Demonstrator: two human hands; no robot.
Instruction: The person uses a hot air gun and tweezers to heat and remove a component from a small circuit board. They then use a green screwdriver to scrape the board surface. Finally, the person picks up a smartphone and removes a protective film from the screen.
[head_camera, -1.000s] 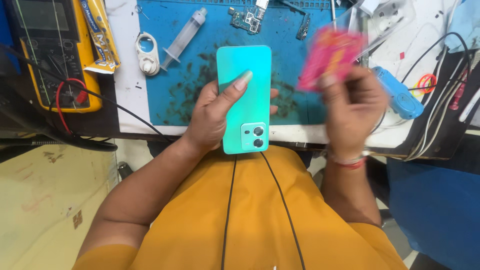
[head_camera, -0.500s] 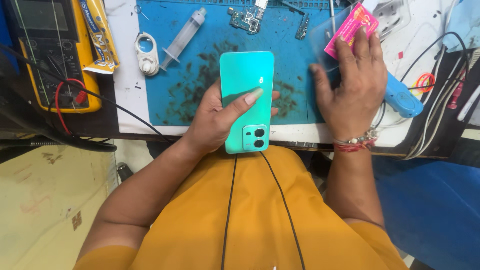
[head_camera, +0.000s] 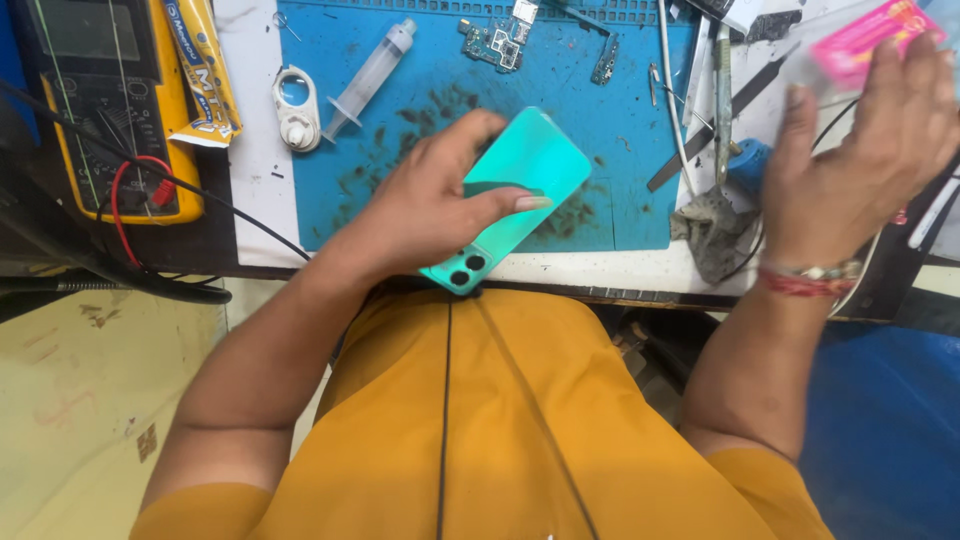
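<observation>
The left hand gripped the teal phone back-up, thumb across it, over the near edge of the blue mat. The phone's long axis ran slantwise, its camera end toward the body. The right hand was well to the right, fingers spread, touching a pink packet. A syringe and yellow multimeter lay on the worktop to the left.

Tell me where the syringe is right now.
In the head view, the syringe lies diagonally at the upper left of the blue mat, beside the white ring-shaped piece and up-left of the left hand holding the turquoise phone.
</observation>
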